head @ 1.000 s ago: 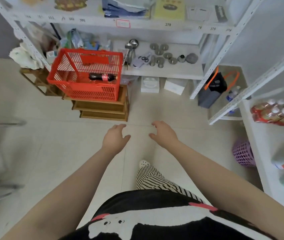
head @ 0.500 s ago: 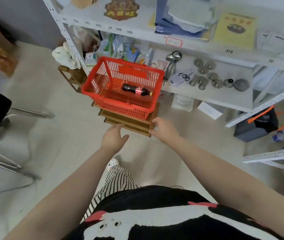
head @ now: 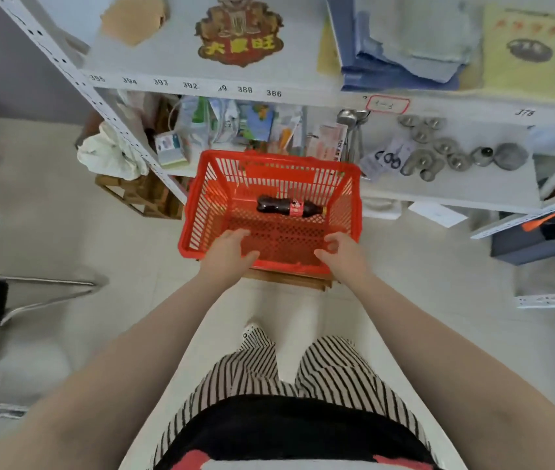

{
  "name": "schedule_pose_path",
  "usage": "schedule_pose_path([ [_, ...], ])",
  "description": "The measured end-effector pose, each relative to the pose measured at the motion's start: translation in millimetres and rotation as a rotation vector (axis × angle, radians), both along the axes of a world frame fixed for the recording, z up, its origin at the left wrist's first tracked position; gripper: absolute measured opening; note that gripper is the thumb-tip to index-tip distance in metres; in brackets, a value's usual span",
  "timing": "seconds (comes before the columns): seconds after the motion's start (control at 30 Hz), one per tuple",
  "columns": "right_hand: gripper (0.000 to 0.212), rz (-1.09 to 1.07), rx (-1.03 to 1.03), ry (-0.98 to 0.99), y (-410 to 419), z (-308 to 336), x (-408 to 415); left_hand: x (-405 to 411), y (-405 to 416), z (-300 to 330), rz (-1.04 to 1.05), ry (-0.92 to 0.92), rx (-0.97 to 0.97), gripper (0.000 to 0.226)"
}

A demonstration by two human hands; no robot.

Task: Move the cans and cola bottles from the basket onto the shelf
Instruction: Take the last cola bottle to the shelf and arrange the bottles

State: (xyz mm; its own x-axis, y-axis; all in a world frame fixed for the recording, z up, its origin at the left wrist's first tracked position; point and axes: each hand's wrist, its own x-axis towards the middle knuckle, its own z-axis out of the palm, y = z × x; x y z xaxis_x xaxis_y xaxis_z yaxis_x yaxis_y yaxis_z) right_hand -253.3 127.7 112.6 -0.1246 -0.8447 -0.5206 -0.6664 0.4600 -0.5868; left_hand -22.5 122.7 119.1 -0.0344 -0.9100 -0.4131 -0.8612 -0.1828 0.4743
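Closer now than a second ago; left hand [head: 228, 250] and right hand [head: 341, 250] both up at the near rim of the red basket [head: 354, 212], fingers loosely curled, grasping nothing; one cola bottle [head: 288, 205] lying inside toward the far wall; looks like the last pickup.

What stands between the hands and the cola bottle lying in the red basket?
Nothing visible. The left hand and right hand are at the near rim of the red plastic basket; only bare basket floor separates them from the dark plastic cola bottle, which lies alone on its side.
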Motion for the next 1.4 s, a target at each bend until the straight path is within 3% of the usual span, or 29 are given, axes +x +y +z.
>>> schedule_pose_path([
  [0.3,0.039,-0.290,0.192,-0.110,-93,-87,11,-5,-115,-87,-0.038,-0.017,0.104,0.057],
  [0.43,0.058,-0.463,0.268,-0.219,-139,-170,4,-15,-158,-154,0.099,0.036,0.186,0.063],
  [0.6,0.024,-0.756,0.398,-0.377,-186,-239,4,-24,-206,-232,0.279,0.107,0.247,0.068],
  [0.8,0.043,-0.936,0.478,-0.468,-220,-292,5,-35,-240,-293,0.426,0.195,0.311,0.066],
  [0.93,0.047,-1.037,0.500,-0.510,-227,-308,11,-35,-241,-312,0.512,0.222,0.310,0.068],
  [1.1,0.038,-1.172,0.453,-0.595,-233,-316,12,-33,-232,-322,0.638,0.344,0.268,0.054],
  [1.23,0.042,-1.223,0.449,-0.669,-228,-314,7,-38,-220,-320,0.662,0.373,0.236,0.042],
  [1.4,0.046,-1.238,0.402,-0.749,-204,-301,9,-31,-204,-304,0.646,0.373,0.246,0.054],
])
